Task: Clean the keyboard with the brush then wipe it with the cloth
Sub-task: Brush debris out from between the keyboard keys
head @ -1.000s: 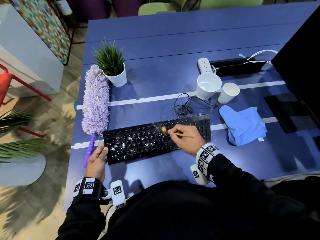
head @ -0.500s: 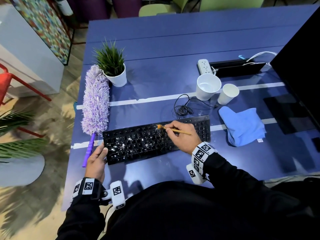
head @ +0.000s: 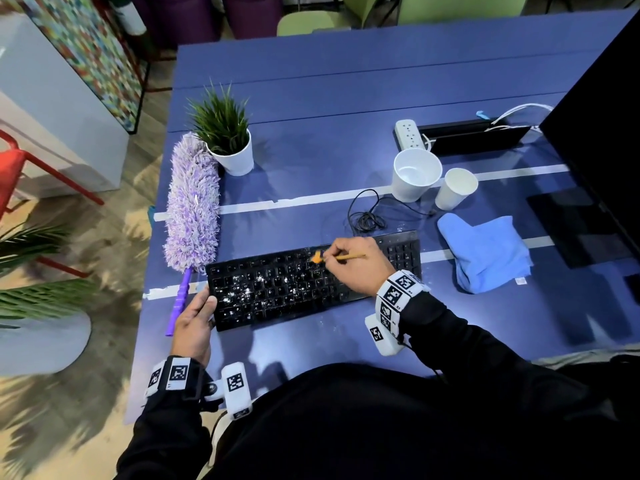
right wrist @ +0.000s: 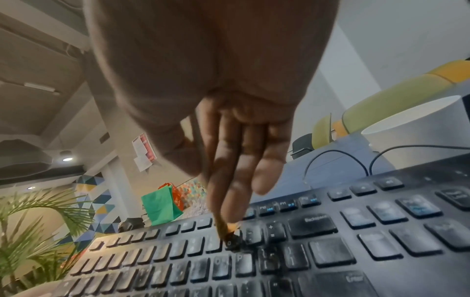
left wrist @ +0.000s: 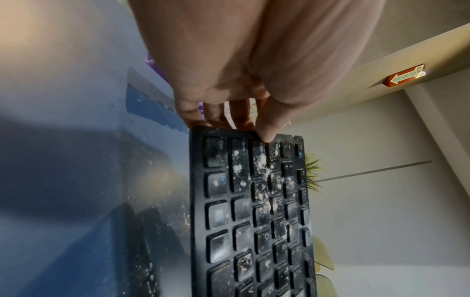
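A black keyboard (head: 284,289) (left wrist: 254,211) (right wrist: 305,251), speckled with white crumbs on its left half, lies near the table's front edge. My right hand (head: 353,268) (right wrist: 229,160) pinches a thin yellow-handled brush (head: 341,257) whose orange bristles (head: 316,258) (right wrist: 232,226) touch the upper key rows near the middle. My left hand (head: 197,313) (left wrist: 229,112) grips the keyboard's left end, thumb on top of the frame, fingers behind the edge. A folded blue cloth (head: 485,252) lies to the right of the keyboard.
A purple fluffy duster (head: 192,206) lies left of the keyboard beside a potted plant (head: 225,140). Two white cups (head: 415,173) (head: 455,188), a coiled cable (head: 367,216), a power strip (head: 408,133) and a dark monitor (head: 602,133) stand behind and to the right.
My right hand has shifted the brush slightly left and up across the top key rows. The left hand has stayed on the keyboard's left end.
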Demonstrator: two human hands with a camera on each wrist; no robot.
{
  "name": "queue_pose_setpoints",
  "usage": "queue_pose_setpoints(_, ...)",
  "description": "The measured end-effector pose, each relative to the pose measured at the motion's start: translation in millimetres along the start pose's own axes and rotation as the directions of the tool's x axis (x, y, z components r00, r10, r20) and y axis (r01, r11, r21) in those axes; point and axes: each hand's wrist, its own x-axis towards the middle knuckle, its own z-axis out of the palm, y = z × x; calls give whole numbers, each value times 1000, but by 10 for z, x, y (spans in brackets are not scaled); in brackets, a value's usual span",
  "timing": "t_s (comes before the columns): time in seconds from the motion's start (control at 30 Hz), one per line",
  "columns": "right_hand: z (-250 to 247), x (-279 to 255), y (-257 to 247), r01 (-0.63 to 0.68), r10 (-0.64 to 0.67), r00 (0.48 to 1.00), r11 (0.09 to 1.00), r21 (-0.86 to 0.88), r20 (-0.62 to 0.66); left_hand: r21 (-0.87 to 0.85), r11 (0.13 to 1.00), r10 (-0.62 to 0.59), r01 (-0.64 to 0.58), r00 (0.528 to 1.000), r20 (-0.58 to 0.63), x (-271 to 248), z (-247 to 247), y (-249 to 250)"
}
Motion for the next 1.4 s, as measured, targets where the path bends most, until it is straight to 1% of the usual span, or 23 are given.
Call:
queue_pose_setpoints(0.03, -1, 0, -15, 0, 0, 999, 1000, 2, 34, 0, 1000, 5, -5, 1000, -6, -2, 7, 7)
queue_pose_setpoints(0.13, 15, -15, -75, 48, -44, 998, 995, 83, -54, 5, 1000, 16, -16, 1000, -8, -8, 33, 25)
queue_pose_setpoints(0.2, 40, -21, -127, 75, -72, 997, 993, 87, -43, 3, 1000, 18, -18, 1000, -7, -14, 38, 35)
queue_pose_setpoints(0.27, 55, -2, -152, 38, -38, 999, 999, -34, 1, 8, 1000, 18, -18, 1000, -3, -7, 40, 34)
queue_pose_setpoints(0.33, 11, 14, -161, -28, 18, 999, 976, -218, -49, 0, 1000, 15, -15, 1000, 7, 8, 29, 17)
queue_pose_setpoints(0.37, -6, 18, -158, -44, 24, 996, 972, -232, -89, -8, 1000, 17, -17, 1000, 8, 16, 14, 13)
queue_pose_setpoints(0.43, -23, 13, -159, -17, 7, 997, 990, -139, -76, -23, 1000, 18, -18, 1000, 4, 30, -7, -8)
queue_pose_setpoints(0.5, -12, 1, -162, 12, -10, 1000, 998, -67, 26, -13, 1000, 22, -22, 1000, 18, 39, -6, -22)
queue_pose_setpoints(0.53, -4, 1, -150, -2, 6, 999, 998, -69, 52, -6, 1000, 27, -27, 999, 24, 43, -4, -22)
queue_pose_setpoints(0.57, -8, 3, -130, -27, 30, 999, 996, -89, 36, 3, 1000, 31, -31, 999, 26, 48, 0, -24)
queue_pose_setpoints(0.63, -39, 5, -87, -76, 66, 995, 987, -141, -72, 12, 999, 36, -36, 999, 20, 58, -6, -20)
queue_pose_setpoints(0.67, -44, 9, -73, -75, 62, 993, 989, -127, -100, 13, 999, 39, -39, 999, 15, 62, -12, -13)
queue_pose_setpoints(0.7, -40, 1, -69, -61, 54, 995, 994, -87, -89, 13, 999, 41, -41, 999, 16, 64, -16, -11)
queue_pose_setpoints(0.8, 33, -24, -105, 29, -29, 997, 1000, 1, 70, 14, 999, 48, -49, 998, 33, 73, -12, -2)
queue_pose_setpoints(0.9, 86, -37, -78, 37, -41, 987, 999, 25, 157, 9, 998, 55, -55, 998, 43, 68, 3, 1)
queue_pose_setpoints(0.93, 79, -37, -60, 23, -26, 989, 999, 24, 145, 9, 998, 54, -55, 998, 41, 66, -4, 3)
queue_pose_setpoints(1.07, -16, -47, 44, -80, 80, 997, 997, 1, -20, -7, 999, 38, -38, 999, 30, 55, -13, -13)
queue_pose_setpoints(1.1, -38, -50, 50, -88, 88, 996, 996, 1, -12, -16, 999, 34, -33, 999, 23, 58, -14, -24)
queue_pose_setpoints(1.2, -40, -77, 38, -66, 66, 989, 998, -5, 133, -30, 999, 30, -29, 999, 24, 67, -11, -42)
queue_pose_setpoints(1.23, -20, -93, 42, -56, 56, 988, 998, -8, 142, -32, 999, 28, -27, 999, 22, 75, -13, -44)
queue_pose_setpoints(1.33, 38, -103, 82, -51, 51, 999, 997, 55, -3, -40, 999, 26, -25, 1000, 7, 81, 1, -9)
queue_pose_setpoints(1.37, 39, -101, 67, -50, 51, 999, 997, 65, -10, -36, 999, 26, -26, 1000, 10, 79, 7, 0)
queue_pose_setpoints(1.4, 38, -95, 38, -43, 41, 999, 997, 60, 28, -30, 999, 26, -25, 1000, 14, 75, 13, 2)
